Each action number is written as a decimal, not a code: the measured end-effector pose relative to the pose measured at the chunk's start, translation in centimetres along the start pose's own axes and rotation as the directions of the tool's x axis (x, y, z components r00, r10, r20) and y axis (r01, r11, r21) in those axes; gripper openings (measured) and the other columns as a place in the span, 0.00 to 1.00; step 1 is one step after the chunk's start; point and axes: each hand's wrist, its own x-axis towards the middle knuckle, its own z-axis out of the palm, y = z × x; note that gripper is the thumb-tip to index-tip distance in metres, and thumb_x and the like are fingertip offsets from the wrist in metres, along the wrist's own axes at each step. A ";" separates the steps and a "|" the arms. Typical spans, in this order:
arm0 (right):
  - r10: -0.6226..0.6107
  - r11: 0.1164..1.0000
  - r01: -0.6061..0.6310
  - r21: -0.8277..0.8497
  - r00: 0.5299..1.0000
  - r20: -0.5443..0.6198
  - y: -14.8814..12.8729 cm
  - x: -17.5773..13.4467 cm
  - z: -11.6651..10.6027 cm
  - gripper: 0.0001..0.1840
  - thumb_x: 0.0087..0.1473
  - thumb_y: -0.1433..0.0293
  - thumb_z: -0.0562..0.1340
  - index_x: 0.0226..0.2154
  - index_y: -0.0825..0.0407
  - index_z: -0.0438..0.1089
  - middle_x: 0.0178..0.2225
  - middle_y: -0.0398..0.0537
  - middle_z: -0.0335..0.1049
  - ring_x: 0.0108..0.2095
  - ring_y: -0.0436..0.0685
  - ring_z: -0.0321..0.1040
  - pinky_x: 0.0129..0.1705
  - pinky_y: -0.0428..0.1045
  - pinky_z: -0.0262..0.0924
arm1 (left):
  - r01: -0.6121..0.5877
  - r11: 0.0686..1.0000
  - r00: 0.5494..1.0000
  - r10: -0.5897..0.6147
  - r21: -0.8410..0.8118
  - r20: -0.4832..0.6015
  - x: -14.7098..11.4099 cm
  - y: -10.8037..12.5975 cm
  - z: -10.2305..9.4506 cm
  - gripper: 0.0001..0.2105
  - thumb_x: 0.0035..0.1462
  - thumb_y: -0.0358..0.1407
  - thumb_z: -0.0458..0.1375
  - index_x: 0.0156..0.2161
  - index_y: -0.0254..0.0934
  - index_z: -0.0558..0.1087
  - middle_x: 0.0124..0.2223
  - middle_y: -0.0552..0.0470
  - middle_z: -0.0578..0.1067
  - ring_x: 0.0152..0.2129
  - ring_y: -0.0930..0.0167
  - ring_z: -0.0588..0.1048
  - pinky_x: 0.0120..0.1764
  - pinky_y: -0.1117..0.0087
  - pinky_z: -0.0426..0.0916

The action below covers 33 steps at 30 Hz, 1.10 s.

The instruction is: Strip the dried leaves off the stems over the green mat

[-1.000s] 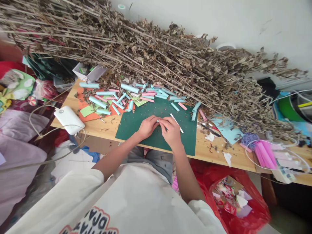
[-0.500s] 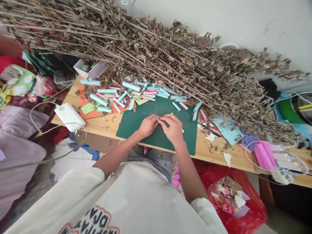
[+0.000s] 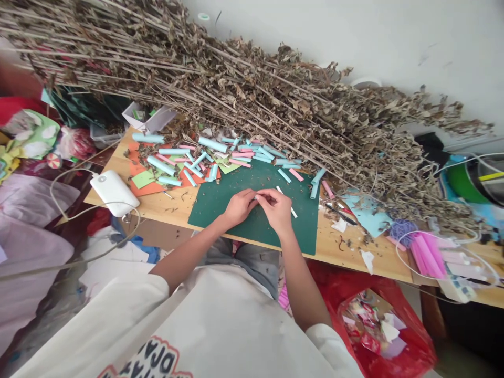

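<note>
Drew right hand [image 3: 277,209] in slightly, uncovering more narrow white strip [image 3: 293,212]; kept pinching tiny pale piece [image 3: 255,197] against left hand's [image 3: 239,206] fingertips above green cutting mat [image 3: 210,205], midway between near and far edges, apparently mid-handling.

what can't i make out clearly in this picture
All in the head view:
- Small pale piece: mostly covered by the left hand and right hand; its shape can't be told.
- White strip: middle hidden behind the right hand.
- Shirt lettering: cut off by the bottom edge.
</note>
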 end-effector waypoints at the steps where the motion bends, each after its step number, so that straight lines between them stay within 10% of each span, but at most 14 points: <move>1: -0.038 0.999 0.037 -0.018 0.999 -0.018 0.2 -0.2 0.0 0.12 0.57 0.62 0.60 0.35 0.52 0.76 0.33 0.48 0.75 0.31 0.53 0.71 0.34 0.48 0.68 | -0.004 1.000 1.000 0.004 -0.012 -0.001 0.0 0.0 0.0 0.14 0.67 0.39 0.47 0.41 0.33 0.72 0.35 0.46 0.73 0.33 0.68 0.72 0.37 0.69 0.67; 7: -0.256 0.938 0.242 -0.247 0.966 -0.026 1.0 -1.7 0.4 0.15 0.60 0.65 0.57 0.47 0.48 0.73 0.39 0.52 0.74 0.38 0.56 0.71 0.45 0.54 0.68 | 0.017 0.997 1.000 -0.017 -0.072 0.008 0.0 -0.2 -0.1 0.11 0.65 0.36 0.49 0.42 0.34 0.73 0.37 0.46 0.74 0.35 0.68 0.73 0.39 0.69 0.68; 17: -0.194 0.927 0.177 -0.330 0.981 -0.019 0.3 -2.4 0.5 0.14 0.62 0.65 0.53 0.44 0.49 0.72 0.32 0.49 0.71 0.27 0.52 0.65 0.33 0.49 0.64 | 0.007 0.996 1.000 -0.006 -0.091 0.005 0.0 0.0 -0.2 0.13 0.66 0.37 0.49 0.44 0.34 0.74 0.38 0.46 0.75 0.36 0.68 0.74 0.40 0.69 0.69; 24: -0.098 0.941 0.001 -0.337 0.958 -0.269 1.5 -2.4 -1.3 0.11 0.59 0.65 0.56 0.39 0.53 0.71 0.30 0.48 0.69 0.25 0.52 0.63 0.31 0.49 0.63 | 0.037 0.996 0.998 -0.041 -0.084 -0.048 0.1 0.3 -0.1 0.14 0.66 0.42 0.50 0.42 0.35 0.74 0.39 0.46 0.77 0.38 0.68 0.76 0.43 0.69 0.69; 33: -0.037 0.888 0.012 -0.460 0.998 -0.046 3.0 -2.3 -1.6 0.13 0.57 0.67 0.59 0.44 0.51 0.73 0.35 0.49 0.72 0.30 0.54 0.67 0.38 0.50 0.64 | 0.110 0.990 0.986 -0.120 -0.087 -0.112 -0.2 0.9 -0.8 0.17 0.68 0.40 0.44 0.52 0.35 0.70 0.47 0.44 0.77 0.42 0.68 0.76 0.48 0.67 0.68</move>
